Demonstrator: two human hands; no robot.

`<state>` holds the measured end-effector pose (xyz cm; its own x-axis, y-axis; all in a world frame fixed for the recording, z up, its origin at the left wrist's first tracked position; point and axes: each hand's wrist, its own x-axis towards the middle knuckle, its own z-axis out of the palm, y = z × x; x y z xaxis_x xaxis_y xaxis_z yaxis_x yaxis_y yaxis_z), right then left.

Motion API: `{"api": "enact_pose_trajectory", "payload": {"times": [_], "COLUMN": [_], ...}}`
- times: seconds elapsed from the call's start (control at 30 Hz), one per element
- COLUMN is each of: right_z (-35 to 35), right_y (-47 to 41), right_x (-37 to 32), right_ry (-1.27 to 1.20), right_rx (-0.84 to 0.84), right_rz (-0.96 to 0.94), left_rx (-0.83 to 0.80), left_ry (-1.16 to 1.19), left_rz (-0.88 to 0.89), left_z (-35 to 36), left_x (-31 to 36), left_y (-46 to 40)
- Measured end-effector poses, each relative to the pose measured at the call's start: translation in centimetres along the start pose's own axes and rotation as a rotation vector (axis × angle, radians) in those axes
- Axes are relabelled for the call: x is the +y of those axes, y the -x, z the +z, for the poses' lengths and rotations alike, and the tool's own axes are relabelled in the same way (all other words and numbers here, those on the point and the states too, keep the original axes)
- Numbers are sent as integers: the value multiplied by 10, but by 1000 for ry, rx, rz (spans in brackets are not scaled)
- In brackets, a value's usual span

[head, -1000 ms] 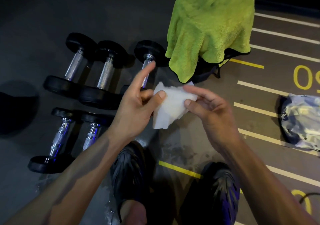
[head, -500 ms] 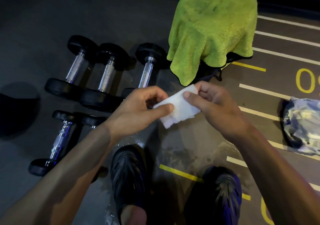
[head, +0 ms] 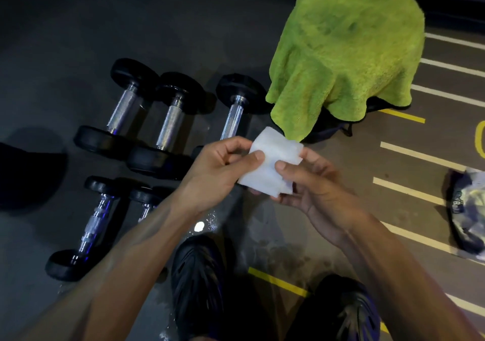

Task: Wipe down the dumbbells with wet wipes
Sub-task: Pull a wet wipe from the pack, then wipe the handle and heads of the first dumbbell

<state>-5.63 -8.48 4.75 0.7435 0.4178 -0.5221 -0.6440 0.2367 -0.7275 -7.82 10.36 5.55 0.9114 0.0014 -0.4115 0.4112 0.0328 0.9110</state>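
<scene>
Chrome-handled dumbbells [head: 123,109] wait on the floor [head: 52,38] while both hands fold a wet wipe [head: 270,164].
Five black-ended dumbbells lie in two rows at left; the white, damp-looking wipe sits above them, pinched by the left hand [head: 217,172] and right hand [head: 315,185], and is best folded into a firm pad before rubbing.

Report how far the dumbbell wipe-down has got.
Done: a wet wipe is out, and the floor by the shoes looks wet, though I cannot tell whether any dumbbell has been wiped. In hand: the left hand and right hand pinch the folded wipe above the floor, touching no dumbbell. Left: five dumbbells lie waiting, the nearest just beyond the hands.
</scene>
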Motion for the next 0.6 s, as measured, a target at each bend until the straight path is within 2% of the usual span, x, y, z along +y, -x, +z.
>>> {"api": "enact_pose_trajectory", "payload": {"times": [0.07,0.13,0.2,0.27,0.37,0.43,0.53,0.6], "right_z": [-2,-4,-7,-7,-3,2,8,7], "right_y": [-9,-16,-23,-28,-42,-50,-59,-65], "right_x": [-1,-1,-3,-9,-13,-8,1,2], "right_ry": [78,143,193,162,129,216,204,140], "right_rx": [20,-35,-66,-74,-43,-3,98,200], "right_rz": [-175,-342,-412,-362,-65,46,36,-27], "left_rx": [-13,-73,-115,-118,-119,-117,-126,-39], "left_ry": [61,163,199,77,-91,-163,-216,-266], "left_rz": [-13,-5,15,45,94,135,140,145], "left_z": [-3,-8,-15,-22,-29,-33,-43,-54], "left_x": [1,-1,-2,-3,-3,-4,-7,-9], "left_y": [-4,-8,-12,-16,-25,-31,-43,-56]}}
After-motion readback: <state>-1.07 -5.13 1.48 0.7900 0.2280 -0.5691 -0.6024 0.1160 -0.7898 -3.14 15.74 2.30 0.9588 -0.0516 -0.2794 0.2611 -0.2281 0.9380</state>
